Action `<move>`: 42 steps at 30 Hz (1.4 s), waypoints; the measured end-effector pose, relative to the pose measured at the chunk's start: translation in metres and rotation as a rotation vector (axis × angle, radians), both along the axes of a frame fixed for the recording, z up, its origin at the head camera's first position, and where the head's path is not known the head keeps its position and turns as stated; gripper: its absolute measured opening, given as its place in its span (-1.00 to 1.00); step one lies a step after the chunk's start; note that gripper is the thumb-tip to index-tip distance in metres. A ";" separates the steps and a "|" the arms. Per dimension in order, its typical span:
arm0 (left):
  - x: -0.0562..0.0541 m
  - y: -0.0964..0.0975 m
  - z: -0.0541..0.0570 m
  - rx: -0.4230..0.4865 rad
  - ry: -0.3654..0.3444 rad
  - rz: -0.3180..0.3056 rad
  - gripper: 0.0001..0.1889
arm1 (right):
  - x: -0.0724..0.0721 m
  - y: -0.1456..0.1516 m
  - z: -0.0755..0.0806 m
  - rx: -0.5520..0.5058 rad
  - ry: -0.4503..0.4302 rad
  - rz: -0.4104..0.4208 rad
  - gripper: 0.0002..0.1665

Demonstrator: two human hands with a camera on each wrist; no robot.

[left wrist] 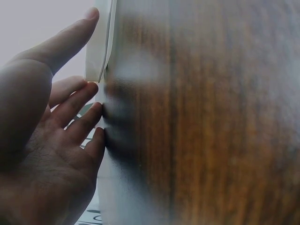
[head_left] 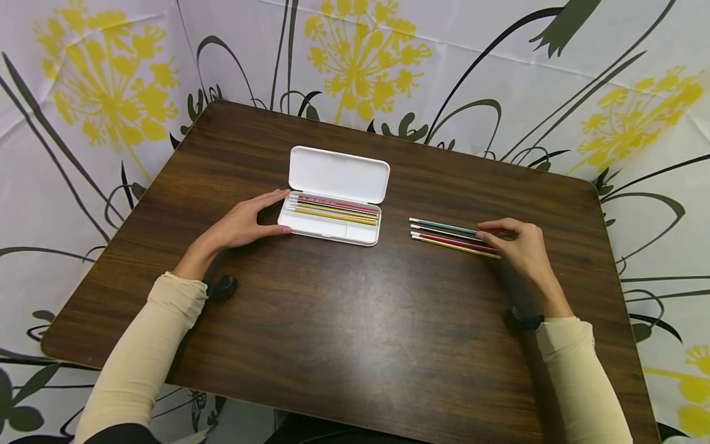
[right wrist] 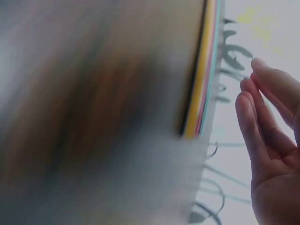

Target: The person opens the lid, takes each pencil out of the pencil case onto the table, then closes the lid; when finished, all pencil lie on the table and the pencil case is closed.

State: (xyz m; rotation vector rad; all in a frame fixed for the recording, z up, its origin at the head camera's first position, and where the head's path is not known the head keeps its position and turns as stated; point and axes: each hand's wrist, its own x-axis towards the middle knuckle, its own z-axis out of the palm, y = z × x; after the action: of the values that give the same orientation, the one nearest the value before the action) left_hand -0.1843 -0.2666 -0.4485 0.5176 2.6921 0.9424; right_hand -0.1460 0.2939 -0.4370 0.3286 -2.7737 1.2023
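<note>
Now resting the left hand [head_left: 244,222] against the left end of an open white pencil case [head_left: 363,234], with the thumb by the near corner and the forefinger by the far corner, next to the hinge. Can see these fingers [left wrist: 76,102] extended and spread, touching the case rather than clenching. Find the case a little left of the desk's [head_left: 360,320] middle, closer to the far edge than to the near edge, with its lid [head_left: 339,174] tipped back toward the far edge.

Can make out several pencils [head_left: 333,216] inside in red, black and yellow, lying side by side along the hinge, with bare white floor toward the near side.

Also holding the right hand [head_left: 520,246] over the right ends of four loose pencils, between the case and the desk's right edge. Count teal [head_left: 444,226] farthest, then black [head_left: 444,233], red [head_left: 452,241] and yellow [head_left: 471,251] toward the near edge, with white-tipped ends pointing at the case. Judging by the right wrist view, holding the thumb and fingertips close together but released, clear of the pencils.

Wearing cream sleeves [head_left: 144,345] and black wristbands [head_left: 223,287].
</note>
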 end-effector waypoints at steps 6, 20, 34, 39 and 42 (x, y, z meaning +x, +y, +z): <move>0.001 -0.001 0.001 -0.007 -0.012 0.010 -0.08 | -0.019 -0.048 0.003 -0.062 0.029 0.084 -0.78; 0.002 0.000 0.003 0.004 -0.005 0.005 -0.09 | -0.054 -0.153 0.013 -0.192 0.017 0.273 -0.77; 0.001 0.000 -0.001 0.012 -0.009 -0.003 -0.08 | -0.059 -0.179 0.010 -0.233 -0.019 0.302 -0.79; 0.002 0.000 0.002 0.011 -0.015 -0.002 -0.08 | -0.064 -0.181 -0.001 -0.204 -0.036 0.296 -0.82; 0.002 -0.001 0.002 0.011 -0.015 0.001 -0.08 | -0.065 -0.184 -0.003 -0.177 -0.034 0.311 -0.83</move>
State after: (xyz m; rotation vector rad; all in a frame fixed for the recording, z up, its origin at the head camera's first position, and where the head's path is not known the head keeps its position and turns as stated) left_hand -0.1822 -0.2674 -0.4461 0.5092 2.6759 0.9580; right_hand -0.2109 0.1095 -0.4404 0.7494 -2.6862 1.5199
